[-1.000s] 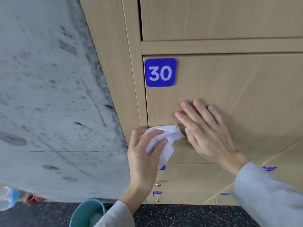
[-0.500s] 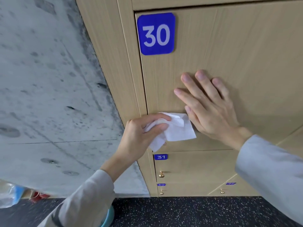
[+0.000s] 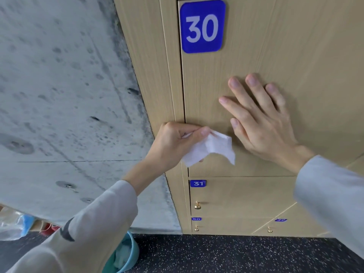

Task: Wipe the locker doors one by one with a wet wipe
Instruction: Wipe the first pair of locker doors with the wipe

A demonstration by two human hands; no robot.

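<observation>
Locker door 30 [image 3: 266, 56] is light wood with a blue number plate [image 3: 202, 26] at its top left. My left hand [image 3: 173, 146] grips a crumpled white wet wipe [image 3: 210, 149] at the door's lower left edge, next to the frame. The wipe hangs loose from my fingers, partly in front of the door. My right hand [image 3: 260, 125] lies flat on the door with straight, spread fingers, just right of the wipe. Below is locker door 31 [image 3: 242, 198] with a small brass knob [image 3: 197, 205].
A rough concrete wall [image 3: 69, 95] runs along the left of the lockers. A teal bucket [image 3: 126, 255] with a cloth inside stands on the dark speckled floor [image 3: 216, 255] under my left arm. Plastic bags [image 3: 13, 223] lie at far left. Lower doors carry brass knobs.
My view has tilted down and moved closer, so plate 30 sits higher in frame. My left hand turned its grip and the wipe unfolded, hanging looser. My right hand stays flat on the door.
</observation>
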